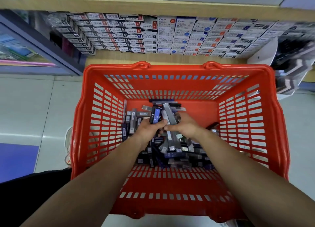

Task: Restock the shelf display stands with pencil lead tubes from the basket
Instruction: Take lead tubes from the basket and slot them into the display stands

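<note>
Reaching down with both forearms, you have your hands together over the middle of the red basket [177,68], a rigid moulded plastic tub with rounded corners and rows of narrow slots cut through all four walls. It sits on the floor [34,107], pale glossy tile, right against the foot of a wooden shelf [153,6].

On the basket's bottom lies a loose heap of pencil lead tubes [179,154], slim flat-sided plastic cases in black, dark blue and clear grey, lying crossed at every angle.

Your left hand [149,128] grips a small bunch of blue-and-black tubes [156,117], glossy and printed "HB 0.7", standing nearly upright with their tops fanned out above the hand. Its fingers [161,124] are curled tight round the bunch, the thumb pressed across the front. Your right hand [185,127] grips several grey tubes [168,114], translucent and longer, leaning slightly left. Its thumb clamps them from the near side, and the other fingers are hidden behind them. The two thumbs nearly touch.

Stacked boxes [153,35] of matt printed card fill the shelf in tight rows. One pale shoe [68,141] shows just left of the basket.
</note>
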Action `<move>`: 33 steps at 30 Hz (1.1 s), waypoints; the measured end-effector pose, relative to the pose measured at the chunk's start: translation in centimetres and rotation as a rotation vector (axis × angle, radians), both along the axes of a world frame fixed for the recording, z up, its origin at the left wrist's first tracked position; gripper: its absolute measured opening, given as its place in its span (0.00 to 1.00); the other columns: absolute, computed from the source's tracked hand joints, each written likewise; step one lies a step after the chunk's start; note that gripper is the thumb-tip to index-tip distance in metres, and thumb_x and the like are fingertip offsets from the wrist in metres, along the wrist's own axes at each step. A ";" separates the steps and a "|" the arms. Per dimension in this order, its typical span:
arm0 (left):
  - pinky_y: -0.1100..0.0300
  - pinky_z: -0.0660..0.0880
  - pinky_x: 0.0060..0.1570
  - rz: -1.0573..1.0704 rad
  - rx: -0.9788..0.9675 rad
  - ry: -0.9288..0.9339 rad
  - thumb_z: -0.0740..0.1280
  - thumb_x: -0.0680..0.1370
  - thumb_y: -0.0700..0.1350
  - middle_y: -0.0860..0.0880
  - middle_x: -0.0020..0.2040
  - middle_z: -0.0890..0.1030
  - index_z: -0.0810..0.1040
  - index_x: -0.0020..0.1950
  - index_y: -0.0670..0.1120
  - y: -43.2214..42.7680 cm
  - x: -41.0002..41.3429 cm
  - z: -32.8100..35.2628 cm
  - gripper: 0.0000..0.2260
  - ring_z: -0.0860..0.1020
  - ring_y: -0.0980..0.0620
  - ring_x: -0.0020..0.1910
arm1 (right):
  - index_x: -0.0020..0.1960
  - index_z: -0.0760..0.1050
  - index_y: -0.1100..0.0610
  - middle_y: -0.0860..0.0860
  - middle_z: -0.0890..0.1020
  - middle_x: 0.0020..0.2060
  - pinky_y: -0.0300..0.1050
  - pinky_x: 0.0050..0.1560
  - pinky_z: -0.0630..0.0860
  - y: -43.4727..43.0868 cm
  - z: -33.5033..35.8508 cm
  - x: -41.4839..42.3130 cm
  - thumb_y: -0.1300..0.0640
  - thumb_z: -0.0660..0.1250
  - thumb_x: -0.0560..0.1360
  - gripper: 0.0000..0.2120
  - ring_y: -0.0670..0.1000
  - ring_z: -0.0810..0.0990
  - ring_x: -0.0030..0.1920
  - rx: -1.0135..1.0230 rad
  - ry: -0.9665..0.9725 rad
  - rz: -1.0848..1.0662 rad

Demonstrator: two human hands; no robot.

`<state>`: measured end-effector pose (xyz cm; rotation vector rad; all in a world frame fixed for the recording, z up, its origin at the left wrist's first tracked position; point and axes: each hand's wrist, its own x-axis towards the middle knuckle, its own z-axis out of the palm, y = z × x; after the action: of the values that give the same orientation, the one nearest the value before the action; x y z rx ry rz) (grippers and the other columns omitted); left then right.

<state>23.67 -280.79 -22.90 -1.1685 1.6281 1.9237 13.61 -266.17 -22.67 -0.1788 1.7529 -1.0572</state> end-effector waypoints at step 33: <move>0.58 0.68 0.66 -0.090 -0.008 -0.047 0.84 0.60 0.59 0.54 0.70 0.72 0.60 0.80 0.47 -0.3 -0.9 -1.2 0.55 0.71 0.54 0.68 | 0.60 0.78 0.50 0.52 0.81 0.63 0.46 0.54 0.75 2.0 -0.4 -0.2 0.58 0.78 0.72 0.18 0.51 0.79 0.63 0.049 -0.166 -0.333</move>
<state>22.72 -281.09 -24.12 -1.1149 1.6370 1.8223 13.42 -264.21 -23.09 0.2339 1.6893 -1.2267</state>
